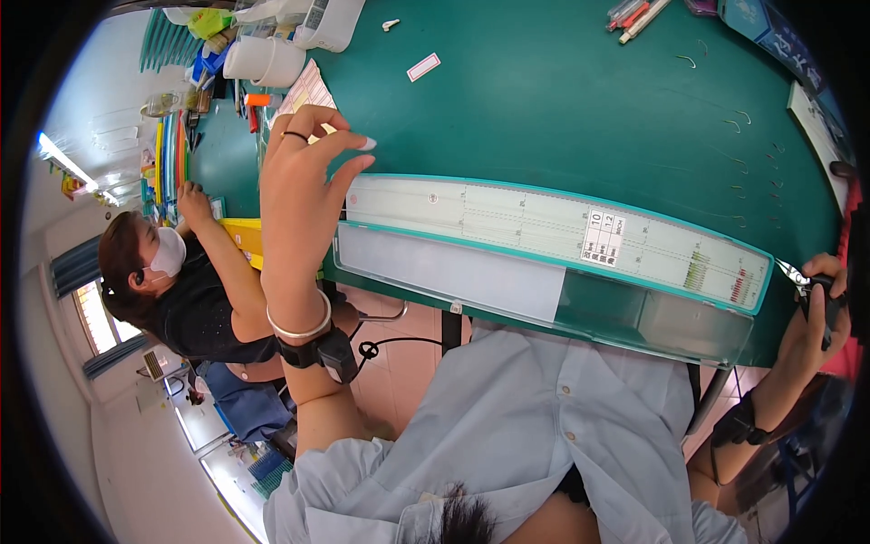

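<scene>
In the head view the left hand hovers with fingers spread and holding nothing just beside the near end of the long teal ruler tray, while the right hand, past the tray's far end, is clenched on small pliers.

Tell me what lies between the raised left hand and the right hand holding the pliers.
In the head view, the long teal-edged measuring ruler spans the stretch between the left hand and the right hand with its pliers.
</scene>
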Motion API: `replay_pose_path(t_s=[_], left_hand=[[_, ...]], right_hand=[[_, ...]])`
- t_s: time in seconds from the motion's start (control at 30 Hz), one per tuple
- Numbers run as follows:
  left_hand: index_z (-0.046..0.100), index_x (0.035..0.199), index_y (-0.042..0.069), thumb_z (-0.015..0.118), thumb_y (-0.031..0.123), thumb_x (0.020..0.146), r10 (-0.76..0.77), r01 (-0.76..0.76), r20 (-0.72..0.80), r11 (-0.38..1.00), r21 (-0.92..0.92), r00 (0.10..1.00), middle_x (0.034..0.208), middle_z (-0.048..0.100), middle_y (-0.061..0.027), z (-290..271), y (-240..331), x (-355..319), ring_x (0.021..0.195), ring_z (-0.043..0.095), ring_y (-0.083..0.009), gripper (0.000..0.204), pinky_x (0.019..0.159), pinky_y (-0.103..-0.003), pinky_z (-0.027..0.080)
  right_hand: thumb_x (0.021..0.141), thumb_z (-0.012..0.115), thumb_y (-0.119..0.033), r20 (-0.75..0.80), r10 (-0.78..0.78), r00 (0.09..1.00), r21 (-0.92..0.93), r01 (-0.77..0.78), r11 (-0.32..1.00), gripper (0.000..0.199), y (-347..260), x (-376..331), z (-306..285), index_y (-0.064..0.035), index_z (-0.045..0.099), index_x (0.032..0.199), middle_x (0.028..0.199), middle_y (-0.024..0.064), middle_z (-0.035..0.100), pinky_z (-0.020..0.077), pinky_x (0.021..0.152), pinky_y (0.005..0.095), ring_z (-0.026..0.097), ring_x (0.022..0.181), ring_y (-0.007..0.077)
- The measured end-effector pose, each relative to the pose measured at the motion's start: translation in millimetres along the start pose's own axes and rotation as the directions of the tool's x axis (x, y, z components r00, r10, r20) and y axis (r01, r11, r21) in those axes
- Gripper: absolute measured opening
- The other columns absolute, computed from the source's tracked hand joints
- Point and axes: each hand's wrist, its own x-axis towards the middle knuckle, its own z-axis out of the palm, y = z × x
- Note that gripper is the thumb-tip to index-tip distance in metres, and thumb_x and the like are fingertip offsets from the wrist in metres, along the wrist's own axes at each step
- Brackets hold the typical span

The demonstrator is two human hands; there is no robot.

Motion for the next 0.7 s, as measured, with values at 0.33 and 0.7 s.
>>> replay_pose_path(t_s=[0.33,0.7], left_hand=[[0.061,0.104,-0.001,0.069,0.005,0.089,-0.023,0.025,0.063,1.000,-0.019,0.998,0.094,0.062,-0.0115,10,-7,-16,0.078,0.059,-0.0273,0.018,0.066,-0.034,0.047],[0.062,0.107,-0.004,0.063,0.002,0.095,-0.370,0.338,-0.143,0.919,-0.204,0.918,0.094,0.063,-0.0125,15,4,-55,0.085,0.063,-0.0215,0.013,0.073,-0.032,0.052]], right_hand=[[0.093,0.055,-0.001,-0.002,0.001,1.000,-0.030,-0.001,1.000,0.017,-3,-1,1,-0.0024,0.042,0.103,0.105,0.0210,0.056,0.0369,0.093,0.0321,0.049,0.103,0.0211],[0.091,0.057,-0.001,-0.005,0.053,0.999,-0.005,-0.053,0.999,0.020,5,2,-10,-0.0046,0.043,0.104,0.107,0.0202,0.056,0.0375,0.094,0.0326,0.050,0.102,0.0206]])
